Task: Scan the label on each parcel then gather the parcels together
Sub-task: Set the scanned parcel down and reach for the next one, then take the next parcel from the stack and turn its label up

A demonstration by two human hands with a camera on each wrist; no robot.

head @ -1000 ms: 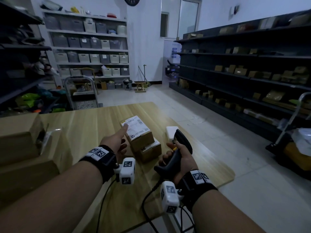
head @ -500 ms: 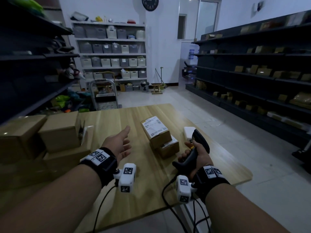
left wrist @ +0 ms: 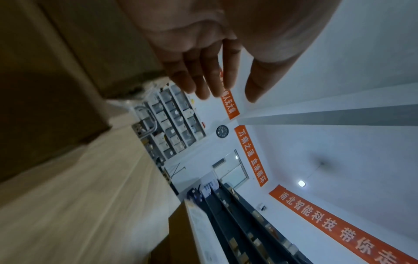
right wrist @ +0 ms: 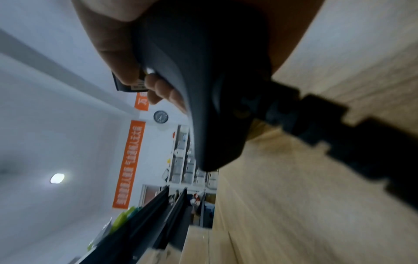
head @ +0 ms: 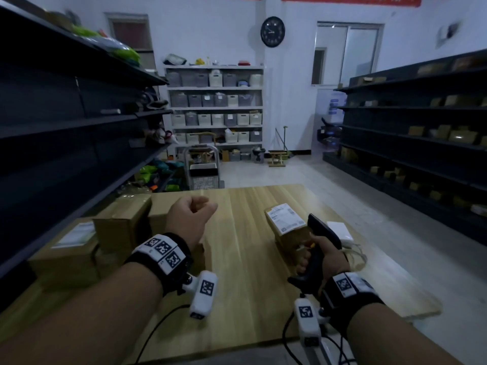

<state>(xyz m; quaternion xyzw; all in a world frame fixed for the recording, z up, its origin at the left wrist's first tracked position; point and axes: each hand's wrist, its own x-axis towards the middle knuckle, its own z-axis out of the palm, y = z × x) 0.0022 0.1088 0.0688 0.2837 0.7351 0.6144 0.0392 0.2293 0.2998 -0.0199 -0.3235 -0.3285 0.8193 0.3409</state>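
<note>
Two small cardboard parcels are stacked at the table's right; the top parcel (head: 284,218) shows a white label, and the lower parcel (head: 288,250) sits partly behind my right hand. A pile of bigger cardboard boxes (head: 118,225) stands at the table's left, one with a white label (head: 75,234). My left hand (head: 200,209) hovers beside that pile, fingers loosely curled and holding nothing; its fingers (left wrist: 203,76) look relaxed in the left wrist view. My right hand (head: 316,256) grips a black barcode scanner (head: 320,230) (right wrist: 203,89) just right of the small stack.
The wooden table (head: 245,272) ends close on the right, where a white flat item (head: 340,229) lies. Dark shelving (head: 79,122) runs along the left and another rack (head: 421,133) along the right. A metal trolley (head: 204,167) stands beyond the table's far edge.
My left hand has left the labelled parcel and swung left toward the box pile, its fingers curling. The view turned left and up. My right hand still holds the scanner.
</note>
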